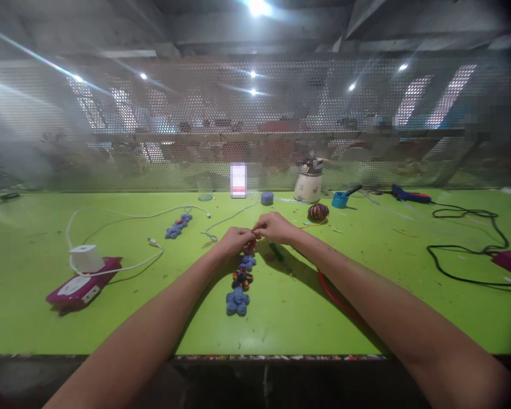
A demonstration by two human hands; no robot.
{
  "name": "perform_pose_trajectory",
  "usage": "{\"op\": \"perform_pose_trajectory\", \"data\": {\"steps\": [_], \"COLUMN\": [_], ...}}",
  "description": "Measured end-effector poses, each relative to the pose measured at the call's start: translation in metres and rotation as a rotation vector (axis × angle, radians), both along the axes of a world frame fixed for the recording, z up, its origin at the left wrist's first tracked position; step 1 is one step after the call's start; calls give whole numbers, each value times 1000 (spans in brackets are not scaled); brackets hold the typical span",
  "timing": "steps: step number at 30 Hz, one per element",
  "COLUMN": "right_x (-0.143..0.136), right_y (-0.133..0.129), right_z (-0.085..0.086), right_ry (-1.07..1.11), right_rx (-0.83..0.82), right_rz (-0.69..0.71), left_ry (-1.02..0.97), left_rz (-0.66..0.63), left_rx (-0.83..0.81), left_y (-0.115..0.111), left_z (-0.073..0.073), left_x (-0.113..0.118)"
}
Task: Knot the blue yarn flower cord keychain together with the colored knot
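A strip of crocheted flowers, blue with one dark multicoloured flower (242, 279), runs along the green table towards me, ending in a large blue flower (237, 301). My left hand (237, 241) is closed on its far end, the fingers pinched. Against those fingertips my right hand (276, 228) pinches what looks like dark multicoloured yarn; the fingers hide most of it. A strand leads from the right wrist area towards a multicoloured yarn ball (318, 212). Below the right hand lies a green-handled tool (276, 251), its tip unclear.
Left are a purple power strip (83, 289), a white charger (87, 258) and another flower strip (179, 226). Behind stand a phone (238, 180), blue yarn (267, 198), a bottle (309, 182) and a blue tape roll (339, 199). A red curved thing (334, 295) lies under my right forearm.
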State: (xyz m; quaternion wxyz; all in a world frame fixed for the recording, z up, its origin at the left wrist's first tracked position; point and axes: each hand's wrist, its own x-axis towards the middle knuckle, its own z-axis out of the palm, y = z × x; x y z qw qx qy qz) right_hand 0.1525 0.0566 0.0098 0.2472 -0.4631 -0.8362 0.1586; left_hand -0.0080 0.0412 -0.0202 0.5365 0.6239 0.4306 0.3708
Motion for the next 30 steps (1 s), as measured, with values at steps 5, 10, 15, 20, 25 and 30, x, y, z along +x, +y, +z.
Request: {"op": "perform_pose_trajectory", "data": {"steps": [5,10,15,20,25,30], "right_x": [2,4,3,-1,-3,-4], "right_y": [5,6,4,2,2,5], "right_z": [-5,-10,-11,-12,-16,-22], "right_ry": [68,143,213,297,409,517], "right_rx": [-28,-25,-38,-59,-137,-246], "right_rz": [-13,16,39,-13,-43,-10], "left_ry": [-56,-158,-215,-245,-279,-274], "left_rz": [-14,-34,-17,30,10,-31], "left_rx": [-27,-115,-174,-203,-288,-343], "left_y": [3,8,12,14,18,20], "left_z": [-4,-10,-12,-13,-11,-9], "left_x": [0,-1,0,0,-7,-9]}}
